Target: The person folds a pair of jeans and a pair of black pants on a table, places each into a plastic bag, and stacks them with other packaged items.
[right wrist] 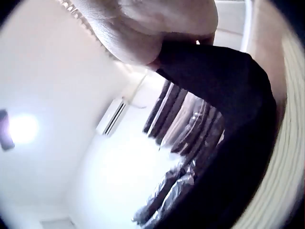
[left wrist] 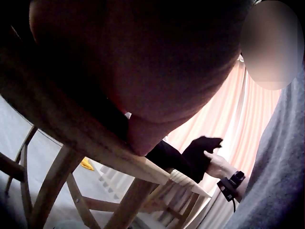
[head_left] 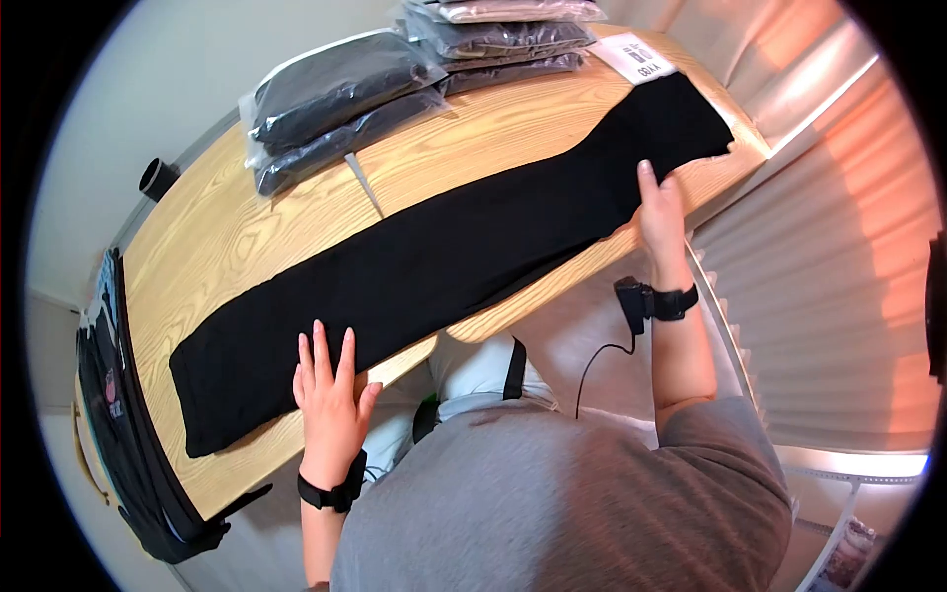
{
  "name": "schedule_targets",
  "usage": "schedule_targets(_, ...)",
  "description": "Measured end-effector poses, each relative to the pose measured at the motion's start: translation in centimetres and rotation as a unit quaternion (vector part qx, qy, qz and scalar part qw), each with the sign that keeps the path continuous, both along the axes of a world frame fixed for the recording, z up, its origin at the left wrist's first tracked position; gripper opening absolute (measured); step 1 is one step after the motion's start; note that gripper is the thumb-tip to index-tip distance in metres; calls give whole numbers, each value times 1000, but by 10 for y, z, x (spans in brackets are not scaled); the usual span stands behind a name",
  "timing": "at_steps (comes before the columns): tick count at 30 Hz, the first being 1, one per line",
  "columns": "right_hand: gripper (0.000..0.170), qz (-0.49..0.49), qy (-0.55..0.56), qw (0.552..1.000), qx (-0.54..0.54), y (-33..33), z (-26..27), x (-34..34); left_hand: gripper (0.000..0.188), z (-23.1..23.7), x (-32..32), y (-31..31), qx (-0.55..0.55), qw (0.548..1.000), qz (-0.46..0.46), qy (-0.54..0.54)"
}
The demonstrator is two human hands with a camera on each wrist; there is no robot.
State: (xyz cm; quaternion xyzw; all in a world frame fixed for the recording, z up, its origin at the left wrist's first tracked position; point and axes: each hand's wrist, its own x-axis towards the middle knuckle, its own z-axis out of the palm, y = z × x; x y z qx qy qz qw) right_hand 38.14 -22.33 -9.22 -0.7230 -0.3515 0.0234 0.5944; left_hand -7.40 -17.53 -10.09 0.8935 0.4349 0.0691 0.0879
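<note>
Black trousers [head_left: 414, 266], folded lengthwise into a long strip, stretch diagonally over the wooden table [head_left: 473, 321]. My left hand [head_left: 330, 405] rests with straight, spread fingers on the near edge of the cloth, towards its left end. Near the right end, my right hand [head_left: 661, 212] grips the near edge, thumb on top and fingers hidden beneath. In the right wrist view the black cloth [right wrist: 243, 95] hangs in a curve from this hand, raised off the tabletop there. The left wrist view shows the right hand [left wrist: 219, 167] holding the far end of the fabric.
Clear-bagged dark garments [head_left: 345, 89] are stacked along the back edge, with a second stack [head_left: 513, 39] beside them. A white printed sheet [head_left: 633, 57] lies at the back right. Dark fabric [head_left: 109, 385] hangs over the table's left edge. Pleated curtains [head_left: 838, 276] hang at the right.
</note>
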Motion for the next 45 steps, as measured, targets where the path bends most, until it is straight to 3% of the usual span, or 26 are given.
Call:
schedule_targets(1, 40, 21, -68, 997, -40, -1, 24, -38, 63, 0, 0, 0, 1, 1000, -2, -4)
schedule_targets(3, 37, 40, -107, 978, -177, 4, 21, -75, 62, -3, 0, 0, 0, 1000, -1, -7)
schedule_targets(4, 55, 188, -295, 927, -137, 3, 12, -78, 62, -3, -1, 0, -1, 1000, 1, -7)
schedule_targets(5, 68, 221, -328, 882, -255, 0, 7, -93, 63, -3, 0, 0, 9, 1000, 0, -10)
schedule_targets(6, 68, 262, -364, 845, -292, -2, -10, -99, 63, -4, 0, 0, 19, 1000, -1, -13)
schedule_targets(16, 55, 229, -275, 889, -286, 0, -11, -90, 63, -2, -1, 1, -4, 1000, 8, -5)
schedule_targets(22, 59, 217, -335, 853, -335, -4, -4, -100, 63, -4, -1, 0, 6, 1000, 1, -15)
schedule_targets(24, 59, 305, -319, 816, -372, -7, 7, -86, 63, -2, -1, 0, 2, 1000, 3, -8)
schedule_targets(26, 55, 351, -272, 844, -299, 4, 27, -60, 63, -3, -1, 1, 5, 1000, 3, -9)
schedule_targets(28, 51, 270, -340, 857, -279, 20, 35, -51, 63, -4, -2, 0, 5, 1000, 0, -7)
schedule_targets(29, 56, 227, -398, 818, -349, 28, 32, -45, 63, -4, -2, 0, 7, 1000, -1, -8)
schedule_targets(30, 56, 226, -397, 818, -349, 32, 23, -39, 63, -4, -1, 1, 10, 1000, -1, -10)
schedule_targets(32, 63, 250, -388, 752, -470, 41, -2, -28, 63, -2, 1, 1, 12, 1000, 2, -12)
schedule_targets(33, 67, 267, -372, 768, -448, 42, -10, -22, 63, -1, 1, 0, 11, 1000, 4, -13)
schedule_targets(37, 71, 293, -387, 759, -433, 40, -9, -7, 62, -4, 0, 0, 26, 999, -3, -19)
schedule_targets(39, 76, 337, -201, 872, -292, 34, -4, 3, 62, -3, 1, 0, 16, 1000, 4, -11)
schedule_targets(40, 72, 305, 114, 931, -165, 26, 3, -14, 62, -4, 0, 0, 17, 1000, 11, -12)
schedule_targets(42, 53, 124, 308, 939, -89, 8, -2, -11, 61, -5, -1, 0, 23, 1000, -2, -21)
schedule_targets(43, 53, 127, 311, 937, -90, -1, -12, -9, 62, -3, -1, -1, 21, 1000, -5, -18)
schedule_targets(45, 34, 134, 481, 864, 65, -17, -36, -7, 62, -2, 0, -2, 15, 1000, -1, -5)
